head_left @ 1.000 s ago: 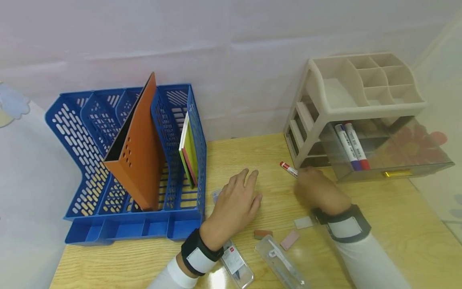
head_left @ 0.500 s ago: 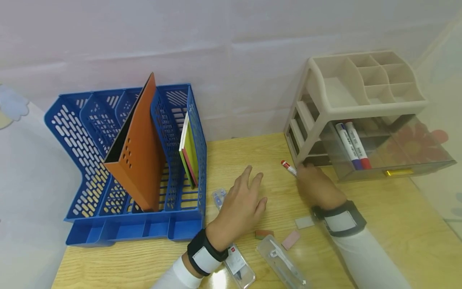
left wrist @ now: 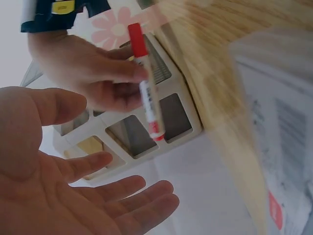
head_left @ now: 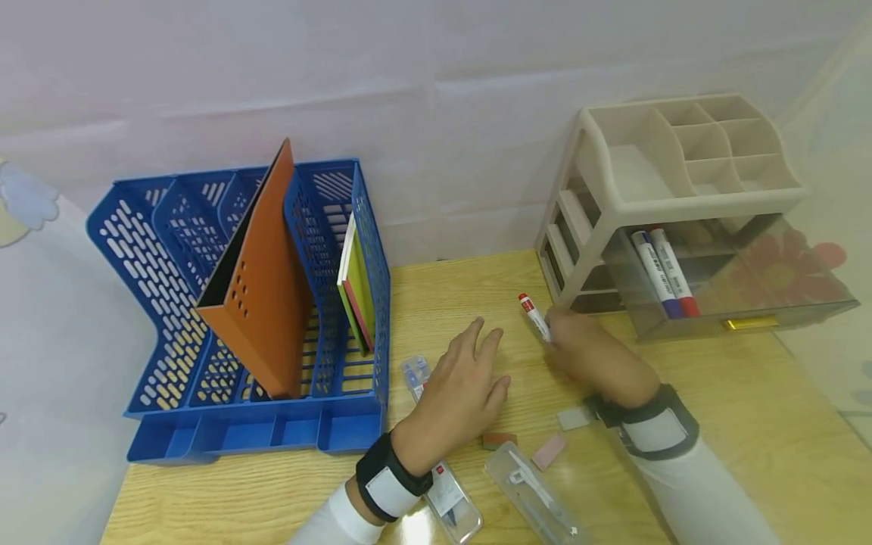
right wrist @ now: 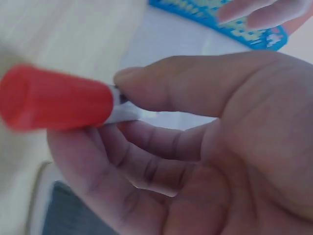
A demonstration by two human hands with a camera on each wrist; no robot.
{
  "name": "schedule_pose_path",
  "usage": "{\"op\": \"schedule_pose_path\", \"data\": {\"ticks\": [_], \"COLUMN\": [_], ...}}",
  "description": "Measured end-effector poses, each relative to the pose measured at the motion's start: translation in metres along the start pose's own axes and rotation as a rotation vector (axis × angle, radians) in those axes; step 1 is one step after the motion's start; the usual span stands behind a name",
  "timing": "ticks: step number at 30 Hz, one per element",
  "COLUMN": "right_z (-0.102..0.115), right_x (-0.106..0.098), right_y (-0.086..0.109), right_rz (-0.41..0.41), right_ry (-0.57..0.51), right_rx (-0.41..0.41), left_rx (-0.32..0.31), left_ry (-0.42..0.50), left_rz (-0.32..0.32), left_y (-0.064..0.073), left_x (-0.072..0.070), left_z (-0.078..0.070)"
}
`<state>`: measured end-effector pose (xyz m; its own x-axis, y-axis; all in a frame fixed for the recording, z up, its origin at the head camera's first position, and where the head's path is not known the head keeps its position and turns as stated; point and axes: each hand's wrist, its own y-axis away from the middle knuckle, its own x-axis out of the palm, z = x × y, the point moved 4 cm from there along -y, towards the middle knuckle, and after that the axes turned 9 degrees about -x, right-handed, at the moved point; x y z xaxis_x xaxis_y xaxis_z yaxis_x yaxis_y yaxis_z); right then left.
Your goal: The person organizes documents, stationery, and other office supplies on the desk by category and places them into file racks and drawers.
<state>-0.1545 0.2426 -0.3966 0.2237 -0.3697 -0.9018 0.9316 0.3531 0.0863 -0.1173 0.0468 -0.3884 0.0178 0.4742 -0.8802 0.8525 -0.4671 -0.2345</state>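
Between thumb and fingers my right hand [head_left: 596, 356] pinches a red-capped white marker [head_left: 534, 316], left of the drawer organizer. In the right wrist view the marker's red cap [right wrist: 58, 98] sticks out past the index finger. My left hand [head_left: 455, 386] hovers palm down with fingers spread, holding nothing, over a narrow clear plastic case [head_left: 443, 492] that it partly covers. In the left wrist view that hand's open palm [left wrist: 63, 181] faces the marker [left wrist: 146, 88] and the other hand. Two more markers [head_left: 664, 272], one purple-ended and one red-ended, lie in the pulled-out drawer [head_left: 708, 327].
The beige organizer [head_left: 708, 204] stands at the back right. On the left is a blue file rack [head_left: 252, 409] with an orange folder [head_left: 272, 303] and thin notebooks [head_left: 357, 288]. A clear box [head_left: 527, 492], a brown block [head_left: 499, 440], a pink eraser [head_left: 548, 451] and a white eraser [head_left: 574, 418] lie in front.
The marker in my right hand has moved slightly left and now points more steeply, showing more of its body. My left hand has shifted a little right, uncovering the clear case's far end.
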Motion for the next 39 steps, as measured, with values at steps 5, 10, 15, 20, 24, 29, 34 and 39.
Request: {"op": "schedule_pose_path", "data": {"ticks": [5, 10, 15, 20, 24, 29, 34, 39], "right_z": [0.03, 0.048, 0.059, 0.067, 0.072, 0.081, 0.086, 0.086], "right_x": [-0.013, -0.022, -0.03, -0.035, -0.039, -0.047, -0.056, -0.073], "right_y": [0.007, 0.013, 0.02, 0.025, 0.029, 0.037, 0.049, 0.064], "right_rz": [-0.1, -0.163, -0.197, -0.224, -0.235, -0.271, -0.309, -0.433], "right_ry": [0.007, 0.046, 0.043, 0.018, -0.007, -0.014, -0.053, -0.05], "right_rx": [-0.093, -0.153, -0.175, -0.188, -0.208, -0.232, -0.209, -0.232], "left_rx": [0.018, 0.017, 0.005, -0.007, -0.008, 0.006, 0.059, 0.133], "left_ry": [-0.019, -0.024, -0.027, -0.026, -0.024, -0.031, -0.02, 0.011], "left_rz": [-0.022, -0.022, -0.007, 0.003, 0.008, 0.012, -0.005, 0.034], "left_y": [0.001, 0.0, 0.0, -0.001, -0.001, 0.0, -0.002, -0.005], "left_x": [-0.001, -0.001, -0.002, -0.004, -0.003, 0.0, -0.001, -0.002], "left_z": [0.0, 0.0, 0.0, 0.002, 0.002, 0.0, -0.004, -0.01]}}
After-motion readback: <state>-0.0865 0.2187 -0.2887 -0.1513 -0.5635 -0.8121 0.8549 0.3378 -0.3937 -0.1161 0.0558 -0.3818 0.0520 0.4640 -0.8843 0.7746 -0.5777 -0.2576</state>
